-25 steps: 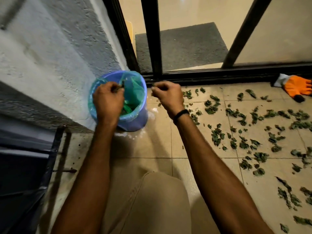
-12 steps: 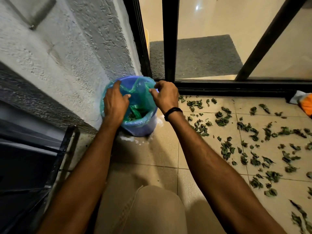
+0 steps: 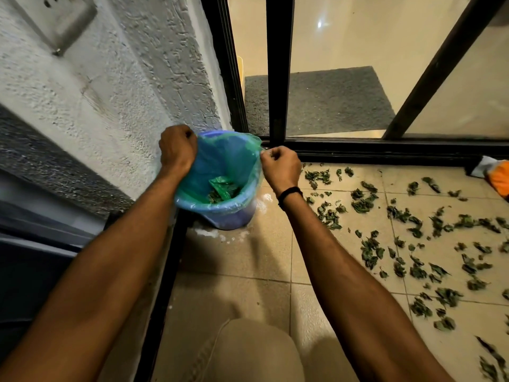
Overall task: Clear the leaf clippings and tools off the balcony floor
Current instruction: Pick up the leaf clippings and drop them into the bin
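Note:
A small blue bin [image 3: 234,216] stands in the corner by the wall, lined with a green plastic bag [image 3: 228,164]. Some leaf clippings lie at its bottom. My left hand [image 3: 177,150] is closed on the bag's rim at the bin's left side. My right hand [image 3: 281,165] pinches the bag's rim at the right side, holding it stretched out. Green leaf clippings [image 3: 413,241] are scattered over the tiled floor to the right. An orange and white glove [image 3: 495,175] lies at the far right edge by the door track.
A textured white wall [image 3: 115,86] runs along the left. Black sliding-door frames [image 3: 278,67] and their track close off the back, with a grey mat [image 3: 325,100] behind the glass. A dark object [image 3: 33,257] sits at the lower left. My knee [image 3: 248,351] is below.
Both hands went from inside the bin's mouth to its outer rim and pulled the bag's edge apart. The view has shifted closer to the bin.

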`<state>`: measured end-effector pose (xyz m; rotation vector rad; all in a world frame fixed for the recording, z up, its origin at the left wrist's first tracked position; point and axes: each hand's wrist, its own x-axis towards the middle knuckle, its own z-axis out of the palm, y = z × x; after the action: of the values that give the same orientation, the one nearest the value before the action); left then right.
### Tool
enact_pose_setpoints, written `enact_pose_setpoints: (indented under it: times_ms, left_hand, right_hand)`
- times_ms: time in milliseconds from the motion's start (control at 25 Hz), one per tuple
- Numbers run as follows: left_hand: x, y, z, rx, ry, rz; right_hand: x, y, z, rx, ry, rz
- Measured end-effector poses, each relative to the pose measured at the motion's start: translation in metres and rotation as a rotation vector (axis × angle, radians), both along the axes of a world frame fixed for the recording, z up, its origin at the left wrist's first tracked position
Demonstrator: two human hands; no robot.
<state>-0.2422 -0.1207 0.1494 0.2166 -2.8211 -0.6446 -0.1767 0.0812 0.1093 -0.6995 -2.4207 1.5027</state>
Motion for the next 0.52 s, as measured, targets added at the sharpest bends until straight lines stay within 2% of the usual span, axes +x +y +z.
enact_pose_setpoints:
  times_ms: [80,160,400,520]
  left_hand:
    - [-0.009,0.000,0.008,0.056,0.024,0.069]
    - [-0.016,0.001,0.010,0.079,0.034,0.109]
    - [-0.016,0.002,-0.009,0.094,-0.093,0.099]
    - [-0.003,0.013,-0.013,0.055,0.016,0.083]
  right_hand:
    - [-0.005,0.011,-0.006,-0.208,-0.046,-0.119]
    - [-0.006,0.020,-0.014,-0.318,-0.087,-0.153]
    - [0.012,0.022,-0.040,-0.394,-0.112,-0.079]
    - [0.023,0.022,-0.051,-0.407,-0.074,-0.080]
